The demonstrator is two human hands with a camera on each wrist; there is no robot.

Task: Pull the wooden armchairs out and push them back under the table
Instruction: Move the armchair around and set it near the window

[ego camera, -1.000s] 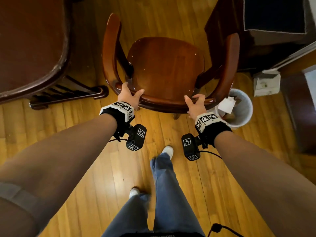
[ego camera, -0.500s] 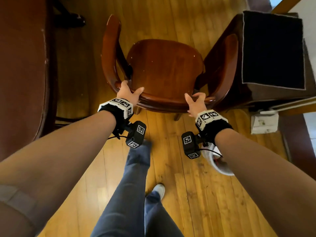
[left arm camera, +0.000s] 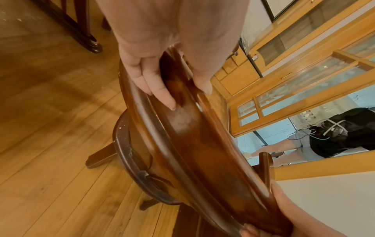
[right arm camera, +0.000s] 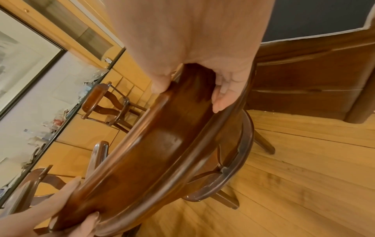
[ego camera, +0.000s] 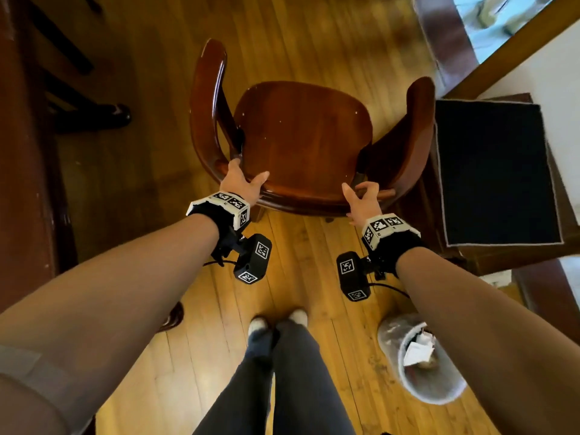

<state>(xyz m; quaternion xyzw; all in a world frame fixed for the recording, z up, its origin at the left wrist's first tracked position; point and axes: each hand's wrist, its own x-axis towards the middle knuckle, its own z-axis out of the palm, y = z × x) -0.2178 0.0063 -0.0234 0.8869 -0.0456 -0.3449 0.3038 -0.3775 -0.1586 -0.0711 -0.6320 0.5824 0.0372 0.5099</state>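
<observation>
A dark wooden armchair [ego camera: 304, 142] stands on the plank floor in front of me, seat facing away. My left hand [ego camera: 243, 183] grips the left end of its curved back rail [left arm camera: 192, 144], fingers [left arm camera: 160, 89] under the rail and thumb on top. My right hand [ego camera: 361, 199] grips the right end of the same rail [right arm camera: 162, 144], its fingers [right arm camera: 223, 96] curled round the edge. The dark wooden table [ego camera: 22, 158] runs along the left edge of the head view, beside the chair.
A brown cabinet with a dark mat [ego camera: 492, 174] stands close against the chair's right arm. A lined waste bin [ego camera: 423, 362] with paper sits by my right foot. A dark table foot [ego camera: 94, 117] lies at the left. Another armchair [right arm camera: 101, 102] stands further off.
I have stepped forward with the chair. The waste bin, beside the chair before, is now behind my right arm near my feet. The table has slid to the left edge. Both hands kept their grip.
</observation>
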